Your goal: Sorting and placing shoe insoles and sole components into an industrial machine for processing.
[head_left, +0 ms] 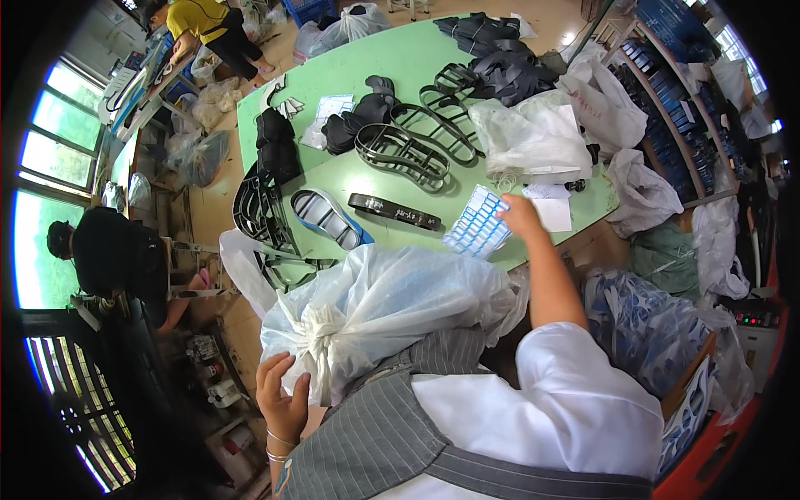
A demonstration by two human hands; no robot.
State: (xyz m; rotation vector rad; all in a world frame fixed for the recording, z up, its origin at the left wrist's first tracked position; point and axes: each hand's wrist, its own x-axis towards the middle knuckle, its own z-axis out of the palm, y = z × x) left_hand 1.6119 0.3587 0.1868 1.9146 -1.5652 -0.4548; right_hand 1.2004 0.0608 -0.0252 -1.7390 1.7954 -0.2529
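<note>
My right hand (523, 217) is stretched out over the green table, its fingers closed on the corner of a sheet of labels (478, 223) with a blue and white grid. My left hand (283, 396) is beside the knot of a tied white plastic bag (392, 292), fingers apart and curved, with nothing seen in them. That full bag bulges between me and the table's near edge. Close to the label sheet lie a narrow black band-shaped frame (395, 212) and a blue-edged grey shoe sole (328, 218). White paper (550, 213) lies right of my right hand.
Sole-shaped black cutting dies (402, 157) and dark fabric pieces (277, 146) are spread over the green table (321, 179). A white sack (533, 137) lies at its right. Bags of blue pieces (642, 333) stand lower right. Two people work at the left, one in yellow (196, 21), one in black (121, 262).
</note>
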